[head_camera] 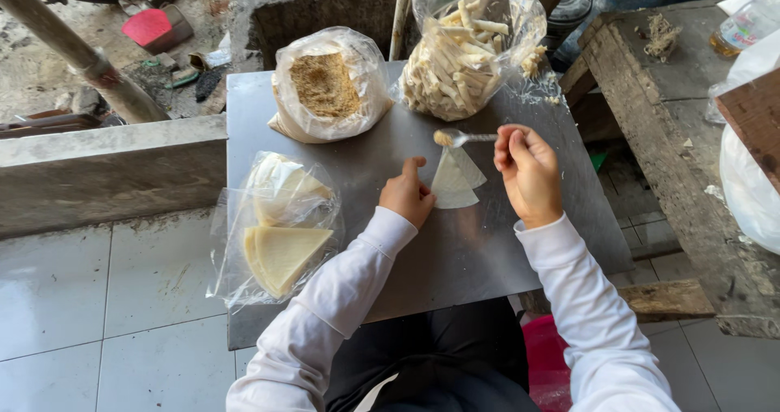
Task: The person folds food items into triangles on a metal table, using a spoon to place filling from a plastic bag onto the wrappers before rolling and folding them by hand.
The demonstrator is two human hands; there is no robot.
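We sit at a grey metal table (pixel 455 249) with four things lying on it. At its far edge we see a plastic bag of brown crumbs (pixel 328 85) and, just beside it on the right, a plastic bag of pale sticks (pixel 466 54). Near the left edge lies a clear bag of triangular wrappers (pixel 280 232), and a single wrapper (pixel 455 183) lies flat in the middle.

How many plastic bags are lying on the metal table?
3: crumb bag at back left, bag of rolled sticks at back right, wrapper bag at front left.
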